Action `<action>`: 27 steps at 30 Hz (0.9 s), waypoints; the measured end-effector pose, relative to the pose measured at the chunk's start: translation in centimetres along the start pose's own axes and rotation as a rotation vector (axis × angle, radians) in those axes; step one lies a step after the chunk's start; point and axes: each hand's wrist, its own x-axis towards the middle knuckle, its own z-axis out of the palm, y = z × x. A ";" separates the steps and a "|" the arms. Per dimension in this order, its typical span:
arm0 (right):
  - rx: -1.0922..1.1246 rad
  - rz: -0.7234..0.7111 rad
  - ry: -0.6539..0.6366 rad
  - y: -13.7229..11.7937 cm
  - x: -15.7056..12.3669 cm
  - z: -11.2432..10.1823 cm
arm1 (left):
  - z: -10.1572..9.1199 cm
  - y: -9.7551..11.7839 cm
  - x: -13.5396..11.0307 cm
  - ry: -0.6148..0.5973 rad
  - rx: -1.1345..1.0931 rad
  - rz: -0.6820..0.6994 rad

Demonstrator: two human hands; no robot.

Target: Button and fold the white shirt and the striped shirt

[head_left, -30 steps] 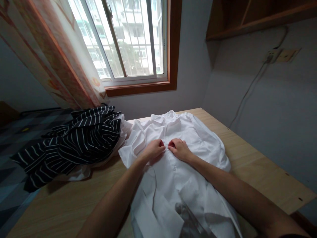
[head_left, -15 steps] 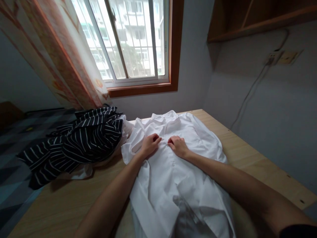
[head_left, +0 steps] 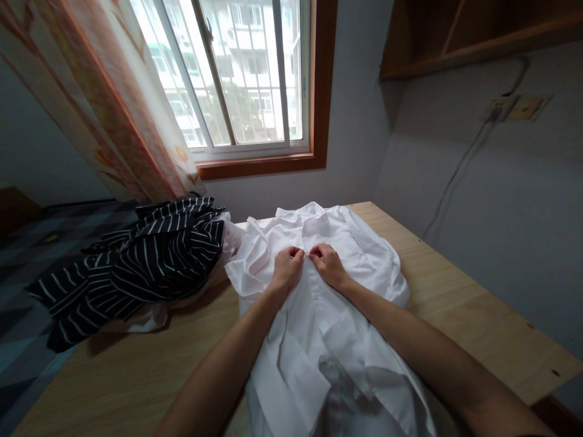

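A white shirt (head_left: 314, 315) lies spread over the wooden table, its collar end toward the window and its front placket running down the middle. Both hands meet at the placket in the upper part of the shirt. My left hand (head_left: 289, 266) is closed, with thumb and fingers pinching the cloth on the left of the placket. Just to its right, my right hand (head_left: 327, 262) pinches the cloth from the other side. The fingertips nearly touch, and any button between them is too small to make out.
Black clothing with white stripes (head_left: 159, 261) is heaped at the left on some white cloth. The wooden table (head_left: 464, 303) reaches to the right wall. Beyond the left edge lies a checked bedspread (head_left: 22, 303). A shelf (head_left: 483, 51) and cord (head_left: 450, 179) are at the right.
My left hand has moved right, closer to my right hand, and its fingers have drawn together at the placket. The cloth between the hands has gathered slightly, and the left side has shifted inward.
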 end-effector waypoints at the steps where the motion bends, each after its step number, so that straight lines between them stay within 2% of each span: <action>1: 0.002 -0.002 -0.002 -0.1 -0.1 -0.1 | 0.2 -0.2 -0.1 -0.003 -0.041 0.015; 5: 0.012 -0.015 0.009 -0.2 -0.2 -0.2 | 0.4 -0.9 -0.1 -0.035 -0.161 0.077; 10: 0.044 0.042 0.023 -0.6 -0.4 -0.1 | 0.3 -0.7 0.0 -0.047 -0.212 0.058; 14: 0.041 0.099 0.040 -1.0 -0.6 0.2 | 0.4 -0.2 -0.4 0.004 -0.178 0.066; 19: 0.008 0.149 0.062 -1.1 -0.7 0.4 | 0.6 0.3 -1.4 0.124 0.002 0.229; 23: 0.100 0.183 0.064 -0.5 -0.7 0.6 | 0.6 0.4 -1.7 0.097 0.012 0.235; 27: 0.215 0.202 0.039 0.2 -0.5 0.7 | 0.3 0.1 -1.4 0.037 -0.119 0.196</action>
